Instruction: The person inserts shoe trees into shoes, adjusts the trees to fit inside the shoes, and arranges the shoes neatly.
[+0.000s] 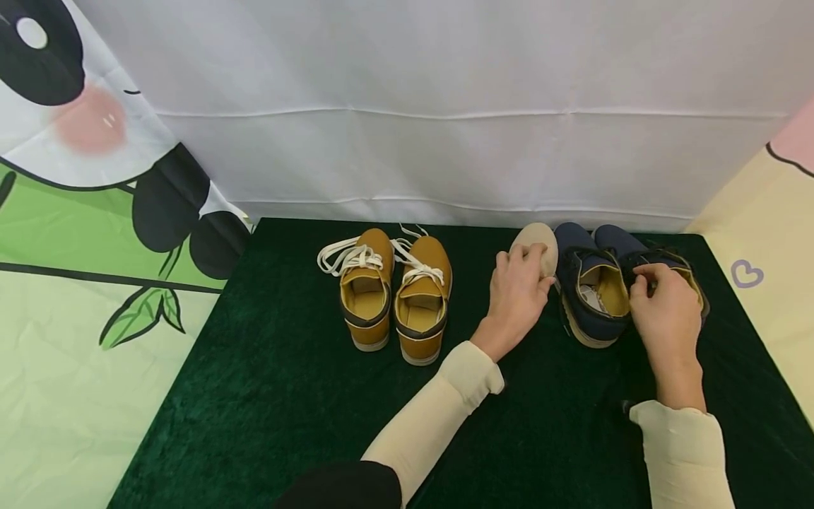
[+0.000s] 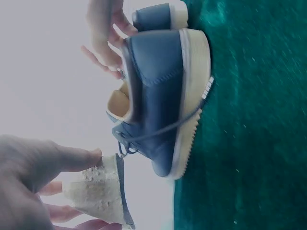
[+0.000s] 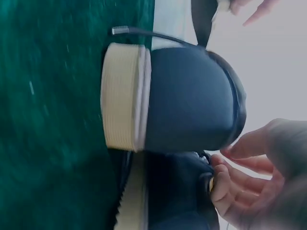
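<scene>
My left hand (image 1: 518,290) holds a beige, rounded, rough-surfaced shoe insert (image 2: 98,187) between thumb and fingers, just left of the navy shoes. In the head view this insert (image 1: 536,237) shows its smooth rounded end. The left navy shoe (image 1: 594,304) stands on the cloth, its yellowish inside showing and a dark lace (image 2: 163,129) hanging down its side. My right hand (image 1: 670,314) is over the right navy shoe (image 1: 613,240), with thumb and forefinger together at its dark laces, seeming to pinch one. The hand hides much of that shoe's opening.
A pair of tan shoes with white laces stands to the left, the left tan shoe (image 1: 367,290) beside the right tan shoe (image 1: 422,297). Dark green cloth (image 1: 286,396) covers the table. Behind it hangs a white curtain (image 1: 407,155), with printed sheets at both sides.
</scene>
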A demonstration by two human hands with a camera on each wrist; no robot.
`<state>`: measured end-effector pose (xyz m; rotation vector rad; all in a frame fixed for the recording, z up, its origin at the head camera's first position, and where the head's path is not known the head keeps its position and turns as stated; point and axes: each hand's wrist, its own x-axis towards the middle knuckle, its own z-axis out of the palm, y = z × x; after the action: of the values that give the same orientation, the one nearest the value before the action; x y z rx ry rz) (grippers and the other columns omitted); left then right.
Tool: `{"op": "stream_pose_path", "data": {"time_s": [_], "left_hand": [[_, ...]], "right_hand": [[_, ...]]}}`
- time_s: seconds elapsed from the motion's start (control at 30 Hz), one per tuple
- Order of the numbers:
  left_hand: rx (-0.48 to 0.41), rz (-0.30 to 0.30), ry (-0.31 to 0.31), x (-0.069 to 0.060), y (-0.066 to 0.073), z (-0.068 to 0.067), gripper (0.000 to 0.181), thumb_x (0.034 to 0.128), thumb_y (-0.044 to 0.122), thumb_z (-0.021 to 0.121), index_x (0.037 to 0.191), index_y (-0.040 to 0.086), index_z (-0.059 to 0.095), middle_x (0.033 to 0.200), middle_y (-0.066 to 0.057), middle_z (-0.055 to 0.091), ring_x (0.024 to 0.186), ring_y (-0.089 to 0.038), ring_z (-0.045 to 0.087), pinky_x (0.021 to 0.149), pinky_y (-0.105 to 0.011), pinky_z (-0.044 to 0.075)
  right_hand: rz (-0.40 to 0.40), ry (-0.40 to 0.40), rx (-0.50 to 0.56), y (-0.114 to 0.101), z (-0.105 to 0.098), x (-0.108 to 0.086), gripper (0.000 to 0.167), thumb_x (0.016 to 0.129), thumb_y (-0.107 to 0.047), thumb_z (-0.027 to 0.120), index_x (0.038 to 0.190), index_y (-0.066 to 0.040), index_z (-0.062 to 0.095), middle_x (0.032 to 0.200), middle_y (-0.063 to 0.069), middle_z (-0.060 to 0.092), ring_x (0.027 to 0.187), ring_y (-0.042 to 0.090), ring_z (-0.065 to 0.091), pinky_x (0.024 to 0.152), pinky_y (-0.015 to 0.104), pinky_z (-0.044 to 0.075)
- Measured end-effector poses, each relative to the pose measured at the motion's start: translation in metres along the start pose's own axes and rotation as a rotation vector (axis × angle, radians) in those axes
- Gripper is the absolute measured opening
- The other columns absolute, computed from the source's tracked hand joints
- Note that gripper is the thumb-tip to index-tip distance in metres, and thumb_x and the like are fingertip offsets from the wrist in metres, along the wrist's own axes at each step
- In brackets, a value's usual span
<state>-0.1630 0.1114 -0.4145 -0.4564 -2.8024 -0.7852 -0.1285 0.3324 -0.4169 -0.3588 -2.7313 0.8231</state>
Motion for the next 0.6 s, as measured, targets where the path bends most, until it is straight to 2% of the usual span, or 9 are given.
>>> {"op": "stream_pose_path", "data": {"time_s": [0.13,0.3,0.47,0.6], "left_hand": [[-0.005,0.013,0.010,-0.004,0.007,-0.007,0.052,0.0983,0.040,0.072,0.142,0.020,0.052,0.135,-0.001,0.062,0.109,-0.019,0.055,0.091,-0.030,0.053],[-0.014,0.030,0.004,-0.010,0.014,-0.015,0.051,0.0986,0.043,0.071,0.142,0.023,0.052,0.135,0.000,0.061,0.107,-0.017,0.055,0.089,-0.029,0.053],[0.015,0.072,0.008,-0.015,0.022,-0.020,0.052,0.0988,0.047,0.069,0.143,0.025,0.054,0.138,0.001,0.060,0.107,-0.016,0.055,0.087,-0.027,0.053],[0.013,0.121,0.024,-0.019,0.028,-0.021,0.051,0.0981,0.048,0.070,0.142,0.025,0.057,0.136,0.002,0.061,0.105,-0.014,0.054,0.080,-0.020,0.050]], "right_hand": [[-0.008,-0.014,-0.025,0.005,-0.009,0.007,0.035,0.105,-0.016,0.048,0.128,0.004,0.064,0.113,0.029,0.063,0.094,0.042,0.055,0.068,0.040,0.039],[-0.051,-0.046,-0.046,0.011,-0.018,0.014,0.032,0.103,-0.012,0.050,0.127,0.005,0.062,0.115,0.030,0.057,0.099,0.045,0.051,0.071,0.043,0.039],[-0.094,-0.034,-0.057,0.019,-0.026,0.019,0.034,0.100,-0.007,0.052,0.129,0.008,0.059,0.124,0.036,0.051,0.113,0.053,0.044,0.083,0.061,0.040],[-0.120,-0.093,-0.087,0.029,-0.037,0.029,0.041,0.097,-0.005,0.053,0.136,0.008,0.053,0.135,0.043,0.039,0.120,0.060,0.034,0.086,0.071,0.036]]}}
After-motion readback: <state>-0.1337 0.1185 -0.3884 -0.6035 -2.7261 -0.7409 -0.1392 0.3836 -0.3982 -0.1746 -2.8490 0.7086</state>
